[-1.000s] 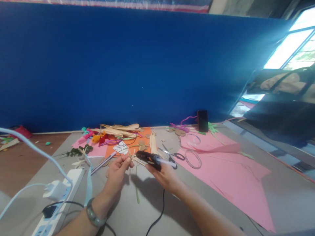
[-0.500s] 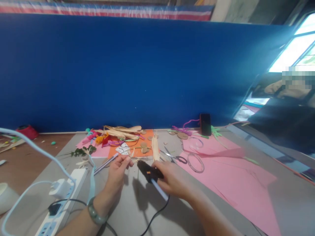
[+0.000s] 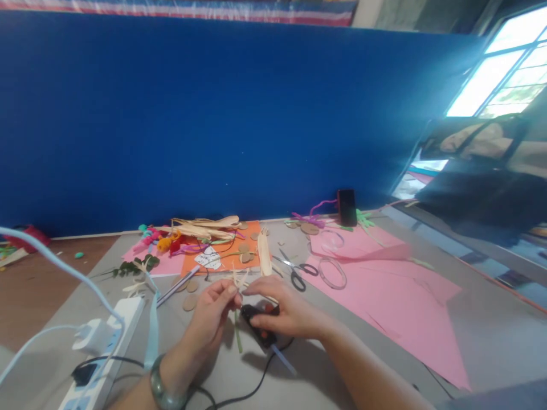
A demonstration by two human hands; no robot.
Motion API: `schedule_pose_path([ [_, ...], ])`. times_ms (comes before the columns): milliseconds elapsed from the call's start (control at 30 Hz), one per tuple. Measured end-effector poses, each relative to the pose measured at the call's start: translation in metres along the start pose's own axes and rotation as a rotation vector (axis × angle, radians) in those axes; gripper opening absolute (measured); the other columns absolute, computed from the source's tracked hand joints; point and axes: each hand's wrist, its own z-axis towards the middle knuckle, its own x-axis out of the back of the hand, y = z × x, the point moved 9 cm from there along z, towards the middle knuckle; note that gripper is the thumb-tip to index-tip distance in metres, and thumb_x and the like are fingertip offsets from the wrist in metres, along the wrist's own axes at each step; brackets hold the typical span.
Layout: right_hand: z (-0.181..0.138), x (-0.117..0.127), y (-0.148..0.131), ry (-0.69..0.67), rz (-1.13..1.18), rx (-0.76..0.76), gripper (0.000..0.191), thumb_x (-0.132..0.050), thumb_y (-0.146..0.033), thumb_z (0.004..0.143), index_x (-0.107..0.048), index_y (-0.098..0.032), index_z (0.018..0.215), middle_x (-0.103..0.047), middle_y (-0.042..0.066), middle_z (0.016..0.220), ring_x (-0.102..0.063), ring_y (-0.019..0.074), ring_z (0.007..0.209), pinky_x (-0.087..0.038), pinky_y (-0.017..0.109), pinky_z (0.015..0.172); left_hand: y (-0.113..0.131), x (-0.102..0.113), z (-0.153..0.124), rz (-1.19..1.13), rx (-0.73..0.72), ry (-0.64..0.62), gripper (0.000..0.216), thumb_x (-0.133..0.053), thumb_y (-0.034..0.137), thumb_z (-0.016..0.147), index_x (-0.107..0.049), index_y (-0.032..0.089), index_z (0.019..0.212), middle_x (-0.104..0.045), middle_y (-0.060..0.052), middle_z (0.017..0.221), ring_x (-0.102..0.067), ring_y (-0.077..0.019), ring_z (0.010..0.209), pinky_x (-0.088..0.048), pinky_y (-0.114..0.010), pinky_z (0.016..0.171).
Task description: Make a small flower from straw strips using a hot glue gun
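Observation:
My left hand (image 3: 217, 304), a bracelet at its wrist, is closed in a pinch on a small piece made of pale dried strips (image 3: 240, 278). Its loose ends stick up above the fingertips. A thin green stem (image 3: 238, 333) hangs below them; whether it joins the piece is hidden. My right hand (image 3: 288, 307) holds a black hot glue gun (image 3: 258, 327) low over the table, thumb across its body. From the gun's back a clear glue stick (image 3: 284, 360) pokes out. The right index finger stretches toward the pinched piece, near the left fingertips.
Scissors (image 3: 297, 270) and a clear ring (image 3: 332, 274) lie right of a pale husk strip (image 3: 264, 253). Pink paper (image 3: 397, 307) covers the right side. A power strip (image 3: 106, 347) with cables stands left. A phone (image 3: 346, 208) leans on the blue panel (image 3: 239, 114). Another person's arm (image 3: 474, 139) shows at right.
The glue gun has tipped lower, and my right index finger has come forward to the piece in my left hand. The green stem now shows below my left fingers. The view has shifted slightly.

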Motion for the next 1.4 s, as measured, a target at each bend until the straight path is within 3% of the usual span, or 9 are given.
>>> schedule_pose_path([
  [67,0.003,0.004,0.006,0.179,0.194,-0.082,0.02,-0.06,-0.028,0.084,-0.068,-0.019,0.1,-0.069,0.007,0.098,-0.063,0.0207,0.094,-0.047,0.034,0.088,-0.006,-0.005,-0.003,-0.013,0.027,-0.033,0.026,-0.073,0.035,0.075,-0.06,0.015,0.063,-0.057,0.001,0.057,-0.046,-0.0092,0.056,-0.038,-0.02,0.058],
  [133,0.003,0.001,0.015,0.295,0.314,-0.143,0.016,-0.059,-0.028,0.085,-0.068,-0.018,0.093,-0.071,0.006,0.091,-0.065,0.0197,0.089,-0.049,0.034,0.085,-0.009,-0.005,-0.004,-0.006,0.035,-0.03,0.025,-0.073,0.035,0.075,-0.061,0.015,0.064,-0.057,0.001,0.057,-0.047,-0.0093,0.056,-0.039,-0.02,0.058],
  [333,0.0,-0.002,0.031,0.427,0.463,-0.188,0.017,-0.065,-0.034,0.081,-0.069,-0.018,0.087,-0.07,0.004,0.085,-0.065,0.0185,0.084,-0.051,0.035,0.083,-0.004,0.003,-0.003,0.093,0.013,0.07,0.029,-0.074,0.04,0.072,-0.062,0.016,0.065,-0.058,0.001,0.056,-0.048,-0.0099,0.052,-0.037,-0.02,0.05],
  [567,0.002,-0.005,0.029,0.435,0.486,-0.193,0.017,-0.068,-0.035,0.079,-0.07,-0.018,0.077,-0.071,0.003,0.078,-0.064,0.0169,0.075,-0.051,0.032,0.078,0.002,0.008,-0.006,0.242,-0.082,0.13,0.026,-0.07,0.042,0.075,-0.064,0.017,0.068,-0.062,0.0,0.06,-0.054,-0.0114,0.055,-0.042,-0.02,0.051],
  [733,0.002,-0.006,0.03,0.447,0.478,-0.204,0.015,-0.067,-0.032,0.078,-0.069,-0.017,0.074,-0.069,0.002,0.074,-0.063,0.0164,0.072,-0.05,0.03,0.076,-0.001,0.011,-0.008,0.252,-0.074,0.155,0.026,-0.072,0.042,0.073,-0.063,0.017,0.069,-0.062,0.001,0.059,-0.052,-0.0103,0.047,-0.042,-0.021,0.045],
  [967,0.002,-0.003,0.028,0.458,0.452,-0.205,0.008,-0.067,-0.025,0.075,-0.067,-0.018,0.071,-0.067,0.001,0.071,-0.061,0.0154,0.07,-0.049,0.029,0.074,-0.006,0.009,-0.008,0.246,-0.051,0.116,0.025,-0.069,0.041,0.076,-0.063,0.018,0.07,-0.062,0.0,0.06,-0.051,-0.0104,0.047,-0.041,-0.021,0.044],
  [1267,0.003,-0.004,0.031,0.43,0.463,-0.175,0.019,-0.069,-0.035,0.077,-0.067,-0.017,0.071,-0.067,0.002,0.07,-0.061,0.0158,0.07,-0.049,0.029,0.072,-0.003,0.002,-0.006,0.251,-0.028,0.05,0.027,-0.071,0.04,0.075,-0.064,0.017,0.063,-0.06,0.0,0.055,-0.049,-0.0102,0.052,-0.042,-0.021,0.054],
  [1400,0.004,-0.007,0.034,0.403,0.507,-0.189,0.021,-0.072,-0.037,0.075,-0.067,-0.017,0.069,-0.069,0.002,0.071,-0.061,0.0157,0.069,-0.049,0.029,0.072,-0.006,0.003,-0.006,0.236,0.005,0.043,0.026,-0.071,0.039,0.076,-0.064,0.017,0.064,-0.059,0.0,0.055,-0.047,-0.0098,0.051,-0.04,-0.021,0.051],
])
